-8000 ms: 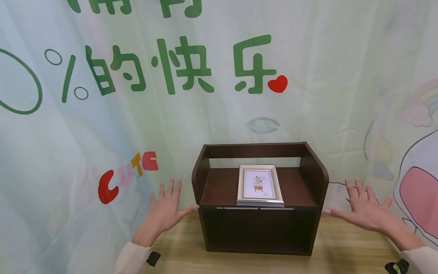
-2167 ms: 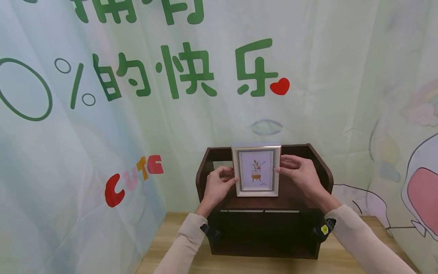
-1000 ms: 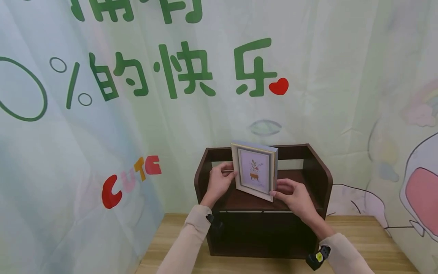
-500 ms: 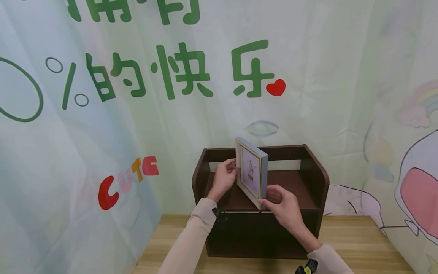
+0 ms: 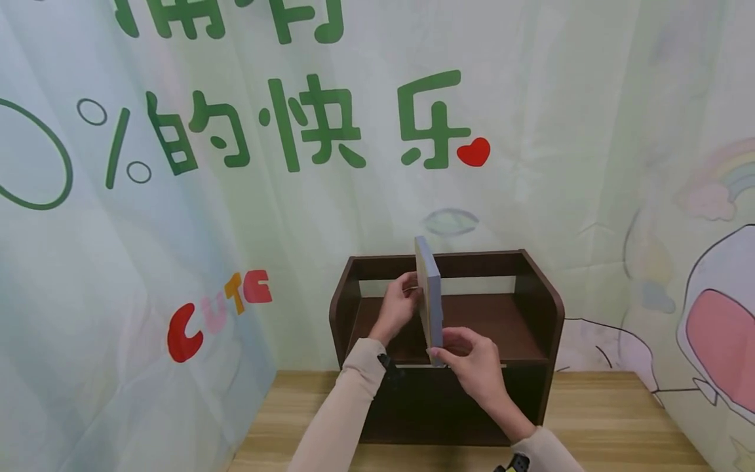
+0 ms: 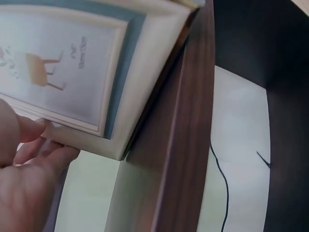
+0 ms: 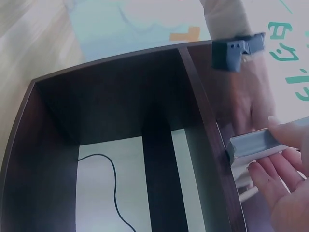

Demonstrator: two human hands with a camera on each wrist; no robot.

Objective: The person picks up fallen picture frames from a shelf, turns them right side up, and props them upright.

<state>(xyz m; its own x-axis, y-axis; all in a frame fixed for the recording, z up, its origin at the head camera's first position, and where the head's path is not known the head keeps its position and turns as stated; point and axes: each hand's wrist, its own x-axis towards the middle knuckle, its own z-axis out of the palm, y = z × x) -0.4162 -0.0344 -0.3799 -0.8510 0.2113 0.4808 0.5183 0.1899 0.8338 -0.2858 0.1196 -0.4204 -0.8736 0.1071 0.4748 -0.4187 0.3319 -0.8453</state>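
A silver picture frame (image 5: 434,308) stands upright on the upper shelf of a dark brown desk shelf (image 5: 483,321), turned nearly edge-on in the head view. My left hand (image 5: 398,307) pinches its far side edge. In the left wrist view that hand's thumb lies on the border of the frame (image 6: 149,63), fingers behind. My right hand (image 5: 474,367) holds the near side edge low down, thumb on one face and fingers on the other. The right wrist view shows the lower corner of the frame (image 7: 251,144) at the shelf board. The picture itself is hardly visible from the head.
The desk shelf stands on a light wooden table (image 5: 613,406). Raised side panels (image 5: 539,305) and a back rail (image 5: 483,263) bound the upper shelf. An open compartment (image 7: 111,96) lies below. A printed curtain (image 5: 330,216) hangs behind and at both sides.
The frame lay flat at first, then was stood up facing me. Since then both hands have turned it sideways, its right edge swinging toward me, and my right hand has come nearer and lower.
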